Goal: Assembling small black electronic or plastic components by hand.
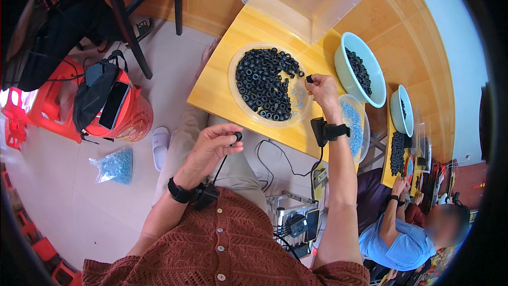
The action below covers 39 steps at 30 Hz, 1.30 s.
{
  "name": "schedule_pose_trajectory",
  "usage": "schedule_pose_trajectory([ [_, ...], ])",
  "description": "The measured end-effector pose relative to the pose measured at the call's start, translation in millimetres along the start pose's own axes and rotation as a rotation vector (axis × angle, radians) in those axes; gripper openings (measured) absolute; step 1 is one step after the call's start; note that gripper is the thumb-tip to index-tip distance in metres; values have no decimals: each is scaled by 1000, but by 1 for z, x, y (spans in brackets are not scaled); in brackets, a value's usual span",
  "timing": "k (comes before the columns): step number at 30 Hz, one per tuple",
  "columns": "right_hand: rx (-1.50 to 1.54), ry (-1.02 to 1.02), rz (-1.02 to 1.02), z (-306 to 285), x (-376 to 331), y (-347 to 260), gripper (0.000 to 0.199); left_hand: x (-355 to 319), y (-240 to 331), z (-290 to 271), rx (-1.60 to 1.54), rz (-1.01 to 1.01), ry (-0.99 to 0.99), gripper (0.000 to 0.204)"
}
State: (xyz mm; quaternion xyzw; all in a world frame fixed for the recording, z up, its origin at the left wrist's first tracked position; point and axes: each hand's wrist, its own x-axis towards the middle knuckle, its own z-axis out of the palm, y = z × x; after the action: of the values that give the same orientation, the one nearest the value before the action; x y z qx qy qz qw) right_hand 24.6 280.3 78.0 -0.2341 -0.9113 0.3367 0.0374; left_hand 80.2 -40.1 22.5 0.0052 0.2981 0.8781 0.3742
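A brown knitted shirt [227, 238] with pale buttons fills the lower middle of the frame. Above it, the left hand [214, 145] pinches a black bead [238, 136] between closed fingertips, off the near edge of the wooden table [211, 89]. The right hand [325, 94] holds a dark piece [309, 79] in a similarly narrow pinch, over the right side of a round tray [232, 77]. Fingertip grips probably suit such small parts, leaving most of each piece uncovered.

The tray lies centre-top, heaped with black rings [259, 79]; small pale bits [298, 95] lie at its right, near the right hand, likely to keep both kinds within short reach. A tub of blue beads [351, 127] sits just beside, partly covered by the right forearm, which seems to stand in the way of it. The wristband [337, 131] and its black box hang close to the tray and tub.

A pale blue bowl [380, 94] stands upper right, a clear plastic box [307, 0] top centre. Below the table edge, a loose black cable [278, 148] loops between the arms, perhaps a snag.
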Motion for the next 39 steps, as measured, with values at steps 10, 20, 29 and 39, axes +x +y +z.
schedule_pose_trajectory([
  [10, -427, 79, -61, 16, 12, -17, 26, -2, 3, 1, 9, 1, 32, 22],
  [20, -390, 57, 90, 23, 34, 13, 31, 0, 1, -1, 4, 5, -29, 22],
  [29, 472, -178, 181, -2, 6, -5, 13, -1, 1, -2, -14, 17, -9, 22],
  [39, 603, -287, 129, -2, -7, -4, 12, 16, 10, 10, 106, -12, -24, 17],
])
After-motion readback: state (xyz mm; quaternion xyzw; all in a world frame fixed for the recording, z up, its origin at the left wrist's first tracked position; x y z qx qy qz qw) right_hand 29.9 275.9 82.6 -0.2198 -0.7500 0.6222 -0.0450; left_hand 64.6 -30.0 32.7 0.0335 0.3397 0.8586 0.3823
